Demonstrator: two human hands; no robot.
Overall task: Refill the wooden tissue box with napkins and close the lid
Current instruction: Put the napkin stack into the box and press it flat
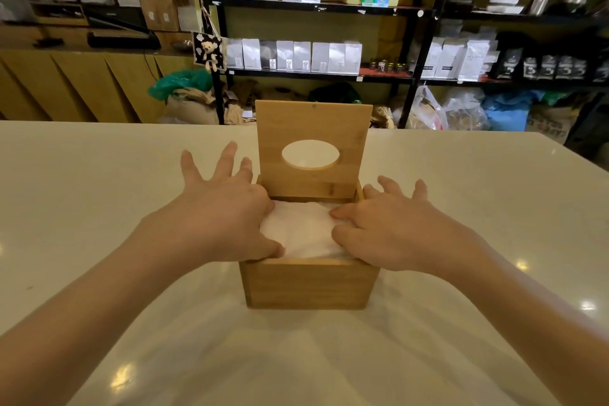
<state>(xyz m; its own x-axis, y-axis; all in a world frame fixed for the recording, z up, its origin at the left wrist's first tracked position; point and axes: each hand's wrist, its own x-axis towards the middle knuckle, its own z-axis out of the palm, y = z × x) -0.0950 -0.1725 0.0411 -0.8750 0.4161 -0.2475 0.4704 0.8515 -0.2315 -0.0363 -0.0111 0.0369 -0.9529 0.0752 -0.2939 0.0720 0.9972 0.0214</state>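
A wooden tissue box (309, 283) stands on the white table in front of me. Its hinged lid (313, 128), with an oval hole, stands upright at the box's far edge. A stack of white napkins (301, 229) fills the box up to the rim. My left hand (227, 204) lies over the box's left side, fingers spread, thumb and index finger pressing on the napkins. My right hand (389, 224) lies over the right side, fingers spread, thumb and index finger pressing the napkins from the right.
The white table (99, 208) stretches wide on both sides of the box. Beyond its far edge stand black shelves (316, 6) with bags and kettles, and a wooden counter (75, 82) at the back left.
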